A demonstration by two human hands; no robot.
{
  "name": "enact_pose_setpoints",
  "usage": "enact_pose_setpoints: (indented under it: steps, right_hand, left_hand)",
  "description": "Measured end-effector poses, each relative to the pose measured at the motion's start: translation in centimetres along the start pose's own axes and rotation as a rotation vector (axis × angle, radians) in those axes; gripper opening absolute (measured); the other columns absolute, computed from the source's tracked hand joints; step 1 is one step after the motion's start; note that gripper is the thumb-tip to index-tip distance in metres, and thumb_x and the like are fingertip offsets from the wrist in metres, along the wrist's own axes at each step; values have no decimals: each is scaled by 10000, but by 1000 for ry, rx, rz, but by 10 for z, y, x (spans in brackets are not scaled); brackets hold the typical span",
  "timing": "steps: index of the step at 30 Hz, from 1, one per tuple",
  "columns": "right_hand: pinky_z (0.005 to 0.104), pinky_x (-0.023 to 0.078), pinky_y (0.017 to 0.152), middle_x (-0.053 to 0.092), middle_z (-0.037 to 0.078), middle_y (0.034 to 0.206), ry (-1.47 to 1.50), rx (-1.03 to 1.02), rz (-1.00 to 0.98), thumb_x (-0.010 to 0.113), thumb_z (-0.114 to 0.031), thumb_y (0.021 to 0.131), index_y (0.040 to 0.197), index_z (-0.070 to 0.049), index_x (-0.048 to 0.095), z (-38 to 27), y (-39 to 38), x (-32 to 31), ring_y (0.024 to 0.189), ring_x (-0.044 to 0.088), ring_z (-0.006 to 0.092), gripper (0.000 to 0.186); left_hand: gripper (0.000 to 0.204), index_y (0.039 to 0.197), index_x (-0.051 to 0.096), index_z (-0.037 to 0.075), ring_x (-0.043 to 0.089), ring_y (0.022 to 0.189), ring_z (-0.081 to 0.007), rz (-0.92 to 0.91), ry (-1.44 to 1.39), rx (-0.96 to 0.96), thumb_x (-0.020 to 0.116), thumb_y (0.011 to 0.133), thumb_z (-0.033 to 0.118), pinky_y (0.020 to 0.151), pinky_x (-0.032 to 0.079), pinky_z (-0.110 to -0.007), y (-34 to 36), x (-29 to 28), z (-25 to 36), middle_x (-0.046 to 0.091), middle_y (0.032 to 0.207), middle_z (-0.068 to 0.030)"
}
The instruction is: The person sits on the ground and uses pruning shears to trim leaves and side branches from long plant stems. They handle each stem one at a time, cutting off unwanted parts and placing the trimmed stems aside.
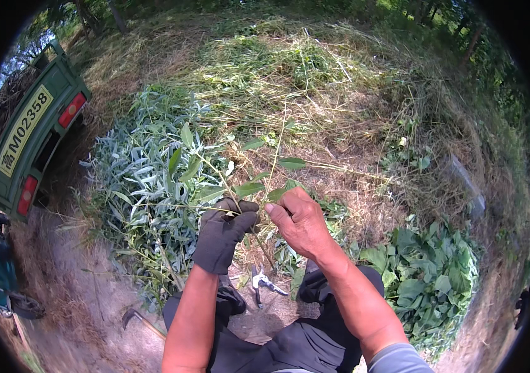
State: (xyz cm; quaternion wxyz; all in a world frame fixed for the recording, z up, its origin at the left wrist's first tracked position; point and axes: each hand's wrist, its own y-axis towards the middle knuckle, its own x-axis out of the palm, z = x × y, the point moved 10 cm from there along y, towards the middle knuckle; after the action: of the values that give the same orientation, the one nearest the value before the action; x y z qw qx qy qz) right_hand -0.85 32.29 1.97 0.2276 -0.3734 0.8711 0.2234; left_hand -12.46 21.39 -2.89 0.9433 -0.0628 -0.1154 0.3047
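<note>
My left hand point(222, 236), in a dark glove, is closed around the stem of a leafy branch point(213, 168) held above the ground between my knees. Thin side shoots with long green leaves fan upward from it. Just to the right, my bare right hand point(300, 222) has thumb and fingers pinched together at a slender leafy twig point(273, 163) beside that stem; my fingers partly hide what they hold. Below, on the ground between my shoes, lie pruning shears point(266, 283) with pale handles.
A heap of cut grey-green leafy stems point(147, 161) lies left, a pile of broad green leaves point(433, 273) right. A hooked tool point(142, 322) rests on the ground near my left leg. A green truck point(35, 118) stands far left. Cut grass point(265, 68) covers the ground ahead.
</note>
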Motion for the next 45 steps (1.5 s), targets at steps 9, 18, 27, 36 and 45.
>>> enact_pose_setpoints:
  steps: [9,18,27,36,45]
  right_hand:
    - [418,518,777,659,212,972,130,150,-111,596,-140,940,1071,1,627,17,1,13,906,665,364,195]
    - [493,489,648,597,212,771,-54,-76,54,583,-134,936,885,-7,526,-1,-4,12,739,622,429,148]
    - [378,503,575,656,97,812,459,352,-126,600,-179,949,1174,32,584,32,-4,24,656,640,198,309]
    - [239,520,572,638,22,854,1117,424,-304,591,-157,979,1431,-24,451,18,-6,42,689,614,98,492]
    - [265,539,571,627,48,839,1275,340,-400,608,-169,985,1305,-28,543,9,-7,47,727,641,131,356]
  left_hand:
    - [268,1026,661,-39,686,796,-179,-28,81,47,743,823,116,734,561,-305,-2,6,4,708,896,-106]
    - [220,978,625,-8,659,714,-169,-43,1,-21,743,821,91,667,559,-304,-1,9,-8,680,839,-97]
    - [242,1006,593,-1,642,696,-183,-46,-152,-103,715,800,31,630,538,-310,-4,11,-7,656,841,-103]
    - [213,979,607,20,601,617,-139,-104,-284,-155,707,799,76,525,468,-271,-8,11,-1,656,812,-84]
    - [190,963,644,28,521,548,-67,-138,-290,-237,718,806,105,472,377,-212,-18,17,12,597,696,-6]
